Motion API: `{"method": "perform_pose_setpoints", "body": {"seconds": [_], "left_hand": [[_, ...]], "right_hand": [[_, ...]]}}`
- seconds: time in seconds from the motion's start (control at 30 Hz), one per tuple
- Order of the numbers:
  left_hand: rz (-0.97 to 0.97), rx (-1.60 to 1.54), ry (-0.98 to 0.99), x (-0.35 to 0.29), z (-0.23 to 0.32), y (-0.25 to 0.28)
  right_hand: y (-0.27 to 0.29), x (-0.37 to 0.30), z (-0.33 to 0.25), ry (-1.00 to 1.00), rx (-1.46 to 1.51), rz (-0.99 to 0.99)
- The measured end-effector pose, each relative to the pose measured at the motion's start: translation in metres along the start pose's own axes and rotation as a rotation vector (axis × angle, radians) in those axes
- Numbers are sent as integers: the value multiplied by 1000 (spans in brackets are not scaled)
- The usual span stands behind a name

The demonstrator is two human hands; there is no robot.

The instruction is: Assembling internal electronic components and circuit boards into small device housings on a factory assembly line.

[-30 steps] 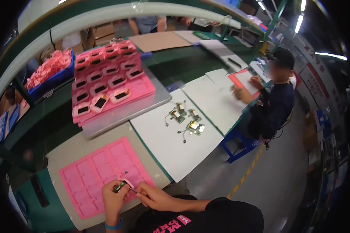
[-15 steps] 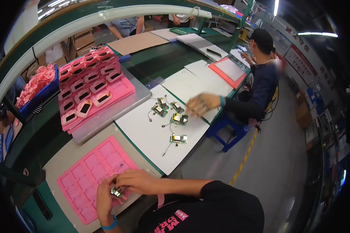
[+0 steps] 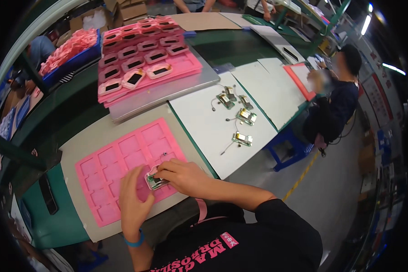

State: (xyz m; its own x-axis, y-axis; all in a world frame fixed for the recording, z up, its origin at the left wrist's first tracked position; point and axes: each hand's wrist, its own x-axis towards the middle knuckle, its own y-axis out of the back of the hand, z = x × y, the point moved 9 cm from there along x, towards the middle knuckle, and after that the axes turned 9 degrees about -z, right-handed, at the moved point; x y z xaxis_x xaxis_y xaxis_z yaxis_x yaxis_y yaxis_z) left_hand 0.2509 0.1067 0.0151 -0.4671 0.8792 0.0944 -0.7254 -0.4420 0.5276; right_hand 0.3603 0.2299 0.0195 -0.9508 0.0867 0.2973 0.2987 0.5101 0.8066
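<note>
A small pink casing [image 3: 148,182] with a green circuit board [image 3: 155,182] in it is between my hands, over the pink compartmented tray [image 3: 99,177]. My left hand [image 3: 133,197] curves around its left side, thumb and fingertips at its edges. From the right, my right hand [image 3: 181,176] has its fingers bent closed over the board, hiding part of it. A thin lead with a small dark round end [image 3: 165,153] shows just above the right fingers. Several circuit boards with wires [image 3: 243,138] lie on the white sheet [image 3: 199,131] to the right.
Stacked pink trays [image 3: 186,63] holding pink casings with dark windows stand on a grey slab [image 3: 167,93] at the back. Behind them is a blue bin [image 3: 84,56] of pink parts. A dark flat device [image 3: 47,195] lies at left. A co-worker [image 3: 335,95] sits at right.
The view has shifted, so the bench appears higher and farther right. The board now sits in a pink casing, with my left hand more spread around it. The co-worker's hand has withdrawn from the boards.
</note>
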Motion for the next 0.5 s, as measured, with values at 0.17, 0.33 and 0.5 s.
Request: {"method": "perform_pose_setpoints", "body": {"seconds": [0.17, 0.33, 0.5], "left_hand": [[-23, 118, -13, 2, 7, -3], [22, 15, 43, -2, -9, -9], [61, -17, 63, 0, -14, -10]], "right_hand": [[-3, 4, -3, 48, -69, -29], [0, 13, -1, 175, -147, -108], [-6, 14, -1, 230, -200, -144]]}}
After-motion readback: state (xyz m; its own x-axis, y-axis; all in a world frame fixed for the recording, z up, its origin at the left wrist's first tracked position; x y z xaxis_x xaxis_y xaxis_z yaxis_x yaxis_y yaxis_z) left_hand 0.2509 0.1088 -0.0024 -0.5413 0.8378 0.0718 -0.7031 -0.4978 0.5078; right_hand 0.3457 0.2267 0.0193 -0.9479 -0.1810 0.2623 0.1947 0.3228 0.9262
